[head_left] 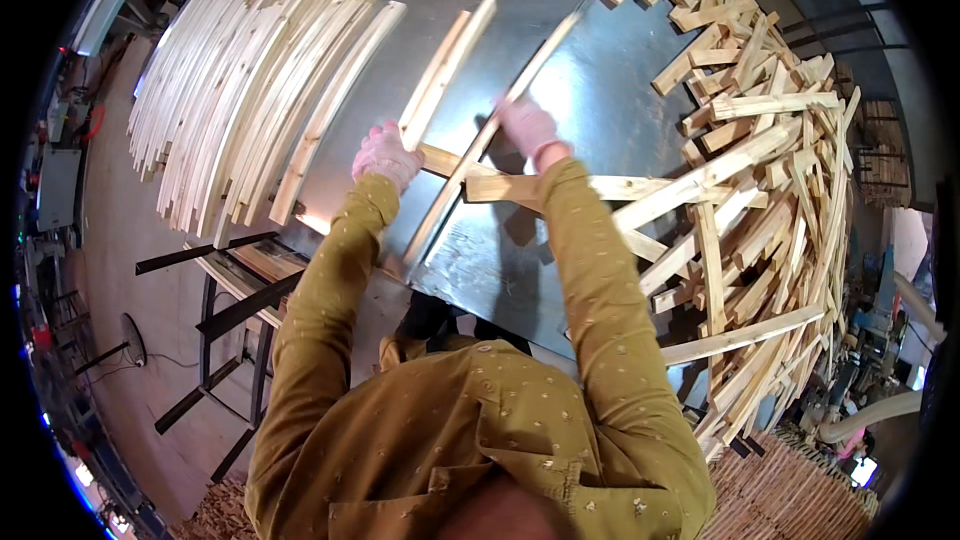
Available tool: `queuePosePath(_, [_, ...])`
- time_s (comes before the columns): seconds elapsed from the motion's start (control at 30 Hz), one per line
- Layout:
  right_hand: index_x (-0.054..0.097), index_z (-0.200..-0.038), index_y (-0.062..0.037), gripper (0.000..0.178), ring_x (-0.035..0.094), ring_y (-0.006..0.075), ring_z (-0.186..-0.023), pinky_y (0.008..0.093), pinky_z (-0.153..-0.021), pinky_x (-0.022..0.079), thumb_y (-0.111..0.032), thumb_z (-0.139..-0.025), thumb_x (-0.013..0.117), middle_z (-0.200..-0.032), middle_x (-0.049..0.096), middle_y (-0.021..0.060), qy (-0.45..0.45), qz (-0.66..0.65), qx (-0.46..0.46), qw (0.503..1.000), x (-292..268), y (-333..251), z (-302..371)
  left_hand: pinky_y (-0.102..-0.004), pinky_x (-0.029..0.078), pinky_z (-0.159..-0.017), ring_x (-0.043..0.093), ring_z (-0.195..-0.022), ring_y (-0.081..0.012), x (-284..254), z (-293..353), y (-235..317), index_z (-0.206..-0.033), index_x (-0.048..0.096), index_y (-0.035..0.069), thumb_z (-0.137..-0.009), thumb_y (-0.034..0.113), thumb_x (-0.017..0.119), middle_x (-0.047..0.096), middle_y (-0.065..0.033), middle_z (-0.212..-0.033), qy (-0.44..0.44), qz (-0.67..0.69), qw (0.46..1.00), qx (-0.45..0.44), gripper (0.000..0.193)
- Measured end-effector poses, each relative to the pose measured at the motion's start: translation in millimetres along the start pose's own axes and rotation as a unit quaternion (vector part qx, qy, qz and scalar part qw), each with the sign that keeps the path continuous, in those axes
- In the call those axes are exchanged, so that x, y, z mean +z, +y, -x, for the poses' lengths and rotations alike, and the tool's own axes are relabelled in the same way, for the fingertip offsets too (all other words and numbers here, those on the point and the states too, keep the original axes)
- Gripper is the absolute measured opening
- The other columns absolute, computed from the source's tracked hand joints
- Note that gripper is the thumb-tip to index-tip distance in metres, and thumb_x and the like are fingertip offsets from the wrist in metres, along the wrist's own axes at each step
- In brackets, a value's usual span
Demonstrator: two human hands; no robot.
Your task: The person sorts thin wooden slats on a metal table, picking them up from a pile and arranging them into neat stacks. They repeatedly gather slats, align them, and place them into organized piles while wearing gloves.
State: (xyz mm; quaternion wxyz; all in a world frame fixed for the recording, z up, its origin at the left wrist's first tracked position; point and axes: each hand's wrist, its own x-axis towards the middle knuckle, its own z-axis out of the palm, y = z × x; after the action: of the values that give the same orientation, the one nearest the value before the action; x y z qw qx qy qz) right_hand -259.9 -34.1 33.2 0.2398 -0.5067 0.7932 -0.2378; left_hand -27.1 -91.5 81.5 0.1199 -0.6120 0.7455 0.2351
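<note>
My left hand (388,155), in a pale pink glove, is at the near end of two pale wooden strips (445,70) that lie side by side on the metal table (590,70). Its fingers look curled round that end. A narrow straight rail (455,185) crosses the tabletop diagonally, to the right of these strips. Over the rail, my right hand (528,127) is smeared by motion, so its fingers cannot be made out. Just below it, a short wooden board (490,188) reaches from the rail toward the right. Another piece of wood (438,160) shows between my left hand and the rail.
To the left, many long strips (250,90) lie side by side in a row. A jumbled heap of wooden pieces (760,190) covers the table's right side. A black metal frame (235,315) stands by the near left edge. More stacked wood (770,490) lies at the lower right.
</note>
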Motion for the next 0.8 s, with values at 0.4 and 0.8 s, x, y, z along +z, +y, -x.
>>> queuePosePath(0.4, [0.05,-0.132,-0.0039,0.078,0.061,0.0332,-0.111,0.0451,-0.086,0.051,-0.06,-0.08,0.065,-0.117,0.063,0.0212,-0.173,0.222,-0.056,0.958,-13,-69,87,-0.0419,0.035,-0.116,0.037,-0.143,-0.0402,37,10,-55,-0.159,0.009,0.005,-0.08,0.041,0.078,0.035,-0.0289,-0.154,0.008,0.088,0.996,0.033,0.112])
queuePosePath(0.8, [0.053,-0.116,-0.0155,0.031,0.069,0.0239,-0.076,0.0466,-0.073,0.054,-0.024,-0.088,0.062,-0.09,0.067,0.004,-0.361,0.293,-0.23,0.855,24,-65,202,-0.0356,0.048,-0.101,0.059,-0.116,-0.0299,-24,-32,-114,-0.155,0.023,-0.003,-0.083,0.011,0.077,0.051,-0.0249,-0.137,0.067,0.275,0.935,0.213,0.091])
